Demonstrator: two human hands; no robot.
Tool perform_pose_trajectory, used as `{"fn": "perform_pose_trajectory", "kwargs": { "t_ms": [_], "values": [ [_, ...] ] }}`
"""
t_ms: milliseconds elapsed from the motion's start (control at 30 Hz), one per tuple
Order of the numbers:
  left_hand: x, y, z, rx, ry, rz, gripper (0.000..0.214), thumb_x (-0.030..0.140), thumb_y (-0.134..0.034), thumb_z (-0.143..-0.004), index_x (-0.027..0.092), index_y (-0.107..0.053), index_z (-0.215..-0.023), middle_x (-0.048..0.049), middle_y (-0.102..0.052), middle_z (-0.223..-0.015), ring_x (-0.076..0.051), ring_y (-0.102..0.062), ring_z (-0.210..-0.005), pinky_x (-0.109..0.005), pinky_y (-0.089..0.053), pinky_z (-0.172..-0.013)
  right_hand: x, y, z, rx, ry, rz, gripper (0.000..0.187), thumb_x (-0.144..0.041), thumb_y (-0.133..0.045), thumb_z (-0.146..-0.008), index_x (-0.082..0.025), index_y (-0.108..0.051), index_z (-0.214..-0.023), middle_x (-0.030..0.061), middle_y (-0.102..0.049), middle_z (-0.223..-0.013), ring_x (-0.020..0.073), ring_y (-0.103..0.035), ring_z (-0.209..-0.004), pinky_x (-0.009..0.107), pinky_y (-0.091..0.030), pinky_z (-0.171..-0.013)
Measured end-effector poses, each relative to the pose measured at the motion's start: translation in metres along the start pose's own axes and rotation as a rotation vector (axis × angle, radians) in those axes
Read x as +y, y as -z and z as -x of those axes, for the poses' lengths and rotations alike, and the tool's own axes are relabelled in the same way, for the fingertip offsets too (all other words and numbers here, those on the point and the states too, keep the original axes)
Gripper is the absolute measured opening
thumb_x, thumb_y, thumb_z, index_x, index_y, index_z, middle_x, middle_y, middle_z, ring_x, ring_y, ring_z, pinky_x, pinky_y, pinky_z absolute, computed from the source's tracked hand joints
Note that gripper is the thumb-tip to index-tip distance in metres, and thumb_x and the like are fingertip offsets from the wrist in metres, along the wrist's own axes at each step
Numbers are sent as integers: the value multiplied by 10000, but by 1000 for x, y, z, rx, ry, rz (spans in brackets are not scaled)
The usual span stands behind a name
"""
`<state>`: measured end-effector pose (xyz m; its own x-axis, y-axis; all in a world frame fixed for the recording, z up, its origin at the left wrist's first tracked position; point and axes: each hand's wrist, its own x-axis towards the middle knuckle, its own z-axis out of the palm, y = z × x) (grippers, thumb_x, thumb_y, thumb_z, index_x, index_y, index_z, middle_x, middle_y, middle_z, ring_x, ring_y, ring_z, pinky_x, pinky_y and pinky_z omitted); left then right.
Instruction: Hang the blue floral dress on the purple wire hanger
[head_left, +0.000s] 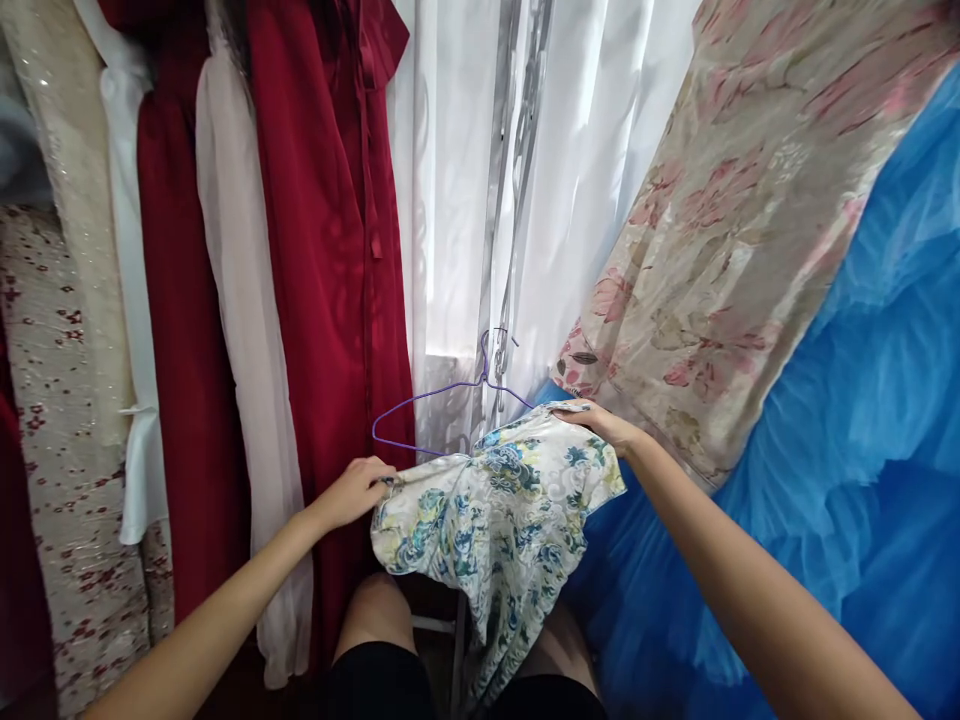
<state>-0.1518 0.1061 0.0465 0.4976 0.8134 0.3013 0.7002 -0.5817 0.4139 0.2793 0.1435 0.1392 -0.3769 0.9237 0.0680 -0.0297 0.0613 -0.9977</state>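
A white dress (502, 510) with a blue, green and yellow flower print is stretched between my hands above my knees. At its left shoulder, my left hand (361, 492) is closed on the cloth. My right hand (600, 424) pinches the opposite shoulder near the neckline. Just behind the dress hangs a purple wire hanger (420, 402), its hook at a metal chain (501, 350). The hanger's left arm is bare. Its right arm runs down to the neckline by my right hand, where the cloth hides its end. The lower part of the dress droops between my legs.
To the left hang dark red dresses (322, 200), a pale pink one (238, 250) and a sequined one (75, 250). On the right are a beige floral dress (720, 230) and a blue tulle skirt (810, 450). White curtains (600, 130) cover the back.
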Motion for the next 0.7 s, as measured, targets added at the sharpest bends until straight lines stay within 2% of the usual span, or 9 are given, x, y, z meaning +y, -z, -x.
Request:
{"fn": "perform_pose_trajectory", "kwargs": {
  "t_ms": [67, 167, 233, 333, 500, 633, 700],
  "values": [
    [-24, 14, -5, 110, -37, -137, 295, 198, -451, -840, 218, -743, -878, -48, -716, -902, -237, -609, -942, -381, -413, -958, -4, 0, 0, -30, -17, 3, 298, -341, -875, -660, -142, -775, -859, 49, -785, -795, 181, -696, -673, 270, -519, -652],
    [-45, 41, -21, 291, -37, -332, 318, 182, -476, -802, 246, -773, -897, -61, -743, -1007, -269, -589, -1089, -477, -304, -1099, -8, -8, 2, -45, -41, 3, 319, -340, -874, -661, -130, -771, -878, 56, -782, -780, 181, -693, -653, 272, -524, -634],
    [-50, 56, -33, 362, 6, -388, 329, 169, -484, -776, 251, -784, -884, -70, -757, -1032, -294, -580, -1135, -500, -290, -1101, -7, -16, 3, -65, -50, 2, 351, -339, -871, -668, -120, -767, -921, 63, -781, -786, 193, -703, -668, 289, -540, -663],
    [-50, 67, -45, 412, 72, -335, 333, 193, -488, -795, 257, -793, -912, -79, -772, -1046, -315, -606, -1088, -488, -364, -1024, -6, -21, 5, -81, -51, -5, 388, -329, -863, -677, -120, -755, -985, 76, -787, -829, 211, -721, -700, 309, -560, -692],
    [-32, 64, -58, 516, 48, -153, 347, 213, -483, -788, 258, -781, -961, -54, -770, -1081, -304, -629, -1065, -423, -427, -983, -6, -17, 8, 20, -79, -56, 306, -341, -832, -687, -167, -753, -926, 57, -782, -781, 206, -706, -619, 320, -571, -628],
    [3, 61, -83, 604, 62, 197, 288, 235, -458, -795, 188, -704, -938, -56, -752, -953, -232, -673, -896, -319, -485, -831, 3, -14, 8, 61, -169, -122, 260, -374, -800, -696, -176, -735, -852, 73, -767, -742, 239, -728, -659, 382, -596, -736],
    [25, 61, -99, 652, 50, 315, 265, 272, -535, -779, 175, -660, -991, -37, -728, -860, -200, -658, -783, -289, -479, -750, 14, -15, 7, 93, -126, -89, 265, -415, -766, -731, -177, -729, -842, 85, -763, -751, 258, -737, -699, 423, -592, -785]
  ]
}}
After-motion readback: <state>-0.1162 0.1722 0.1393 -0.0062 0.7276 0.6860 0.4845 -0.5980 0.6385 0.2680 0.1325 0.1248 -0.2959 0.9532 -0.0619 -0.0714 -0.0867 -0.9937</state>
